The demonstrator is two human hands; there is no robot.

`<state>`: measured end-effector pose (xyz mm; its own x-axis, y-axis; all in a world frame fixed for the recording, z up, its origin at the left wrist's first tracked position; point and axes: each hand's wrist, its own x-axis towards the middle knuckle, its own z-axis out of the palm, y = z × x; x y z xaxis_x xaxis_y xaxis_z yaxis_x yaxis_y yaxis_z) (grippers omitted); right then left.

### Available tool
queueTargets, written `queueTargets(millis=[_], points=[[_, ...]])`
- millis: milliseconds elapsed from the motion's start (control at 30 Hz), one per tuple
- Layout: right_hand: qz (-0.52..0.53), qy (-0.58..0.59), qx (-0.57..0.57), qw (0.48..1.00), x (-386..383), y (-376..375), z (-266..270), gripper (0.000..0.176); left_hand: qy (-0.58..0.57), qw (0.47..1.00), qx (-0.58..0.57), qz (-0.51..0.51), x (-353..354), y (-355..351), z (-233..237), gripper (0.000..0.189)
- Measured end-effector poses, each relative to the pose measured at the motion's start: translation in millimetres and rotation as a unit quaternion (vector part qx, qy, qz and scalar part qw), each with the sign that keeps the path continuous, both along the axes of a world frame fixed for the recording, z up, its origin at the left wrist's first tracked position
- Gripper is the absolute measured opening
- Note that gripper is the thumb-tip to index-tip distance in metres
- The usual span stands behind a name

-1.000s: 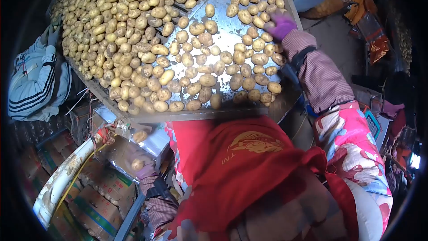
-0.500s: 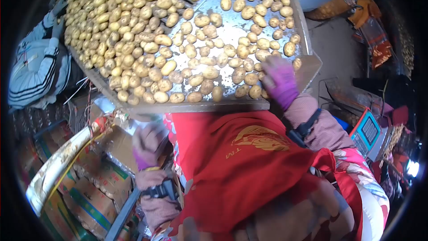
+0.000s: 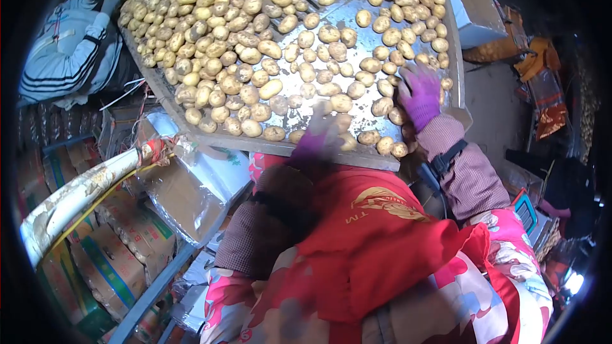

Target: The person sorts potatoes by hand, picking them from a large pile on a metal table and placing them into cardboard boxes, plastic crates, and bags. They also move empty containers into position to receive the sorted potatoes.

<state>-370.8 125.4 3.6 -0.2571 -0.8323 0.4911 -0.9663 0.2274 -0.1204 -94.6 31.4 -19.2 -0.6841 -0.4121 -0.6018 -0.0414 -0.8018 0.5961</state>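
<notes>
Many potatoes (image 3: 217,32) lie on a metal-topped sorting table (image 3: 357,13) with a raised rim. My right hand (image 3: 421,94), in a purple glove with paler fingers, is over the potatoes at the table's right side. Its fingers are spread and bent a little, touching potatoes there; none is seen lifted in it. My left hand (image 3: 317,137), also in a purple glove, reaches over the front rim among potatoes at the near middle. Motion smears its fingers, so whether it holds a potato cannot be made out.
An open cardboard box (image 3: 182,197) stands below the table's left front corner, beside a whitish pole (image 3: 83,194). Stacked printed cartons (image 3: 108,267) fill the lower left. Another person's sleeve (image 3: 76,51) is at the far left. A white box (image 3: 475,9) adjoins the right rim.
My left hand has risen from below the table, by the boxes, to the potatoes at the front rim. My right hand stays among the potatoes at the right. The view has shifted slightly.
</notes>
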Motion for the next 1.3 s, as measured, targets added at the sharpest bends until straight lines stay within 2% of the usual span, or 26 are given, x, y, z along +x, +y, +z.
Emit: queueTargets(millis=[67, 133, 200, 233, 267, 300, 333, 400, 500, 633, 700, 733, 800, 833, 867, 900, 933, 967, 1033, 1067, 1100, 1133, 1167, 1200, 1267, 1300], points=[[0.110, -0.153, 0.052, 0.981, 26, -52, 36, 0.025, 0.086, 0.947, -0.265, -0.158, 5, 2, -6, 0.043], [0.173, -0.186, 0.076, 0.964, 44, -83, -2, 0.032, 0.029, 0.894, -0.395, -0.208, 7, -8, 11, 0.039], [0.181, -0.130, 0.132, 0.966, 55, -80, -32, 0.043, -0.158, 0.892, -0.397, -0.149, 6, -38, 45, 0.037], [0.178, -0.092, 0.139, 0.970, 61, -66, -22, 0.052, -0.184, 0.866, -0.455, -0.093, 4, -59, 61, 0.033], [0.199, -0.121, 0.142, 0.962, 58, -53, -27, 0.058, -0.189, 0.741, -0.641, -0.059, 5, -83, 34, 0.033], [0.181, -0.097, 0.154, 0.966, 59, -38, -22, 0.059, -0.223, 0.667, -0.705, -0.091, 6, -103, 21, 0.035], [0.161, -0.075, 0.169, 0.969, 63, -19, -16, 0.060, -0.264, 0.618, -0.729, -0.135, 4, -119, -3, 0.036], [0.139, -0.074, 0.185, 0.970, 69, 16, -8, 0.060, -0.398, 0.578, -0.646, -0.301, -20, -132, 16, 0.050], [0.107, -0.124, 0.197, 0.967, 74, 49, -8, 0.056, -0.451, 0.538, -0.650, -0.289, -51, -140, 8, 0.034], [0.103, -0.113, 0.148, 0.977, 73, 52, -13, 0.050, -0.366, 0.574, -0.703, -0.204, -42, -138, 5, 0.026], [0.091, -0.117, 0.147, 0.978, 74, 51, -16, 0.050, -0.350, 0.718, -0.573, -0.185, -36, -152, 16, 0.014], [0.087, -0.120, 0.145, 0.978, 74, 52, -17, 0.049, -0.374, 0.687, -0.600, -0.167, -39, -153, 9, 0.013], [0.096, -0.146, 0.147, 0.974, 70, 54, -12, 0.051, -0.284, 0.756, -0.570, -0.152, -31, -154, -10, 0.022], [0.099, -0.158, 0.145, 0.972, 67, 55, -9, 0.052, -0.238, 0.888, -0.371, -0.134, -44, -125, 59, 0.024], [0.097, -0.165, 0.143, 0.971, 60, 59, -7, 0.051, -0.155, 0.940, -0.261, -0.158, -36, -124, 37, 0.028], [0.101, -0.172, 0.141, 0.970, 51, 67, -4, 0.050, -0.112, 0.972, -0.171, -0.113, -35, -107, 39, 0.026], [0.108, -0.180, 0.143, 0.967, 46, 74, -1, 0.049, -0.118, 0.977, -0.142, -0.110, -30, -95, 44, 0.028], [0.113, -0.185, 0.147, 0.965, 38, 71, 23, 0.040, -0.055, 0.922, -0.338, -0.184, -16, -86, 46, 0.025], [0.030, -0.226, 0.205, 0.952, 18, 78, 43, 0.034, 0.022, 0.721, -0.663, -0.200, 7, -75, 65, 0.021], [-0.014, -0.247, 0.235, 0.940, 6, 86, 46, 0.032, 0.011, 0.687, -0.696, -0.211, 26, -67, 68, 0.023], [-0.082, -0.182, 0.245, 0.949, -17, 88, 36, 0.029, 0.000, 0.650, -0.727, -0.219, 44, -59, 72, 0.026], [-0.147, -0.117, 0.254, 0.949, -46, 88, 20, 0.027, -0.049, 0.698, -0.672, -0.245, 79, -52, 68, 0.031], [-0.123, -0.030, 0.064, 0.990, -74, 91, 5, 0.025, -0.100, 0.737, -0.613, -0.267, 114, -43, 64, 0.036], [-0.140, -0.086, 0.069, 0.984, -100, 69, 4, 0.028, -0.116, 0.849, -0.480, -0.187, 151, -29, 49, 0.032], [-0.181, -0.192, 0.070, 0.962, -152, 24, 3, 0.035, -0.185, 0.889, -0.376, -0.187, 212, -8, 63, 0.030], [-0.197, -0.185, 0.102, 0.957, -169, 3, -12, 0.042, -0.220, 0.902, -0.323, -0.183, 242, 3, 70, 0.030]])
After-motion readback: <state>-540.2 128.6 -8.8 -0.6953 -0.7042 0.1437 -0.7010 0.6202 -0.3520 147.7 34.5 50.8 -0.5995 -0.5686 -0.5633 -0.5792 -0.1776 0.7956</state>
